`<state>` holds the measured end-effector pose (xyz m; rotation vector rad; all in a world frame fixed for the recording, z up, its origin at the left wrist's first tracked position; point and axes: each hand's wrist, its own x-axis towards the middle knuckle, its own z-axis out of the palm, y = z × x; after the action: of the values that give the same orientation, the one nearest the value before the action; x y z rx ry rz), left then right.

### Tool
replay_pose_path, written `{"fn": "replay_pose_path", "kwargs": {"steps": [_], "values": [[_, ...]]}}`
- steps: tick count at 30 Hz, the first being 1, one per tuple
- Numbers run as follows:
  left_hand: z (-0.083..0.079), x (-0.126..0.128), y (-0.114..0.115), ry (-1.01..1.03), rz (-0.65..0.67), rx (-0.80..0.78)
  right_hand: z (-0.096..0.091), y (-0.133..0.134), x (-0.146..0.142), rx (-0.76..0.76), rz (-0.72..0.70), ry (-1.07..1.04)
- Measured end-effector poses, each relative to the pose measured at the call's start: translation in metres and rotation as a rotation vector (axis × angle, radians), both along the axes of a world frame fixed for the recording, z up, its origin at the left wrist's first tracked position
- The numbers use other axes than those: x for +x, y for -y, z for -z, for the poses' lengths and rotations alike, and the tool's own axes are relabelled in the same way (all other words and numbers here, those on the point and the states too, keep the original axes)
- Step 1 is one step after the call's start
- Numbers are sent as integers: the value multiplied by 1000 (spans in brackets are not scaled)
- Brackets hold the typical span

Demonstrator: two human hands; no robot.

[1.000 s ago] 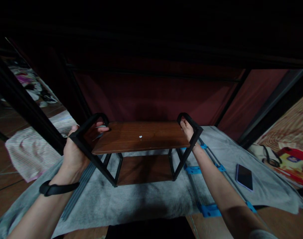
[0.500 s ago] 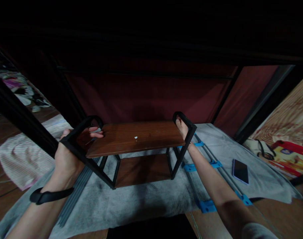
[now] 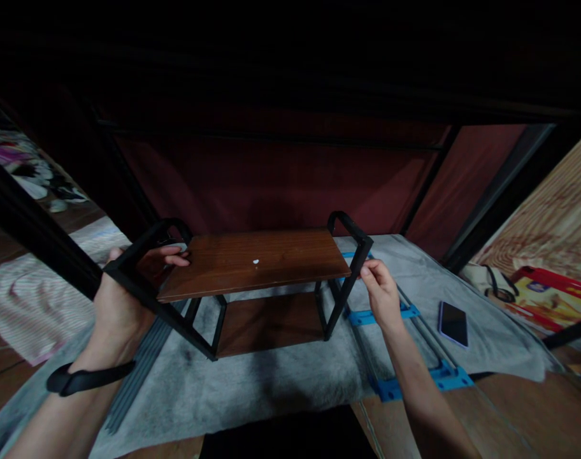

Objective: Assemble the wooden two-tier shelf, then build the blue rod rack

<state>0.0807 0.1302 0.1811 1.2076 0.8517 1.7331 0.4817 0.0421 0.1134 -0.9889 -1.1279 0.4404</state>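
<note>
A small two-tier shelf rack (image 3: 266, 252), with wood-look boards and black metal side frames, stands upright before me. My left hand (image 3: 128, 293), a black band on its wrist, wraps around the rack's left side frame, its fingers reaching through to the top board's edge. A small greyish piece shows by those fingers, too unclear to name. My right hand (image 3: 380, 287) is just outside the right side frame, fingertips bent together close to the upright. Whether they touch it or hold something small, I cannot make out. A small white mark (image 3: 256, 262) lies on the top board.
The rack stands on a grey cloth (image 3: 309, 376). Grey tubes (image 3: 140, 370) lie at left; grey tubes joined by blue connectors (image 3: 390, 387) lie at right. Beyond are a phone (image 3: 453, 324) and a red-yellow package (image 3: 548, 296). A dark frame with reddish panels (image 3: 271, 185) surrounds the back.
My right hand has let go of the rack's right handle and come out to the right side of the frame. My left hand keeps its hold. The view has shifted slightly.
</note>
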Motion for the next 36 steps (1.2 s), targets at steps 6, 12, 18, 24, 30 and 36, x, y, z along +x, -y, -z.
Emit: {"fn": "replay_pose_path", "kwargs": {"steps": [6, 12, 18, 24, 30, 36], "values": [[4, -4, 2, 23, -13, 5, 2, -3, 2, -15, -27, 145], [4, -3, 4, 46, -17, 33, 5, -6, 3, 1, 24, 265], [6, 1, 3, 9, -46, 42, 4, -12, 1, -9, 171, 357], [5, 2, 5, 32, -45, 31, 3, -14, -6, 42, 325, 461], [4, 1, 5, 15, -54, 67, 2, -9, -8, -11, 257, 366], [7, -2, 3, 8, -50, 93, 5, -5, -1, -8, 117, 323]]}}
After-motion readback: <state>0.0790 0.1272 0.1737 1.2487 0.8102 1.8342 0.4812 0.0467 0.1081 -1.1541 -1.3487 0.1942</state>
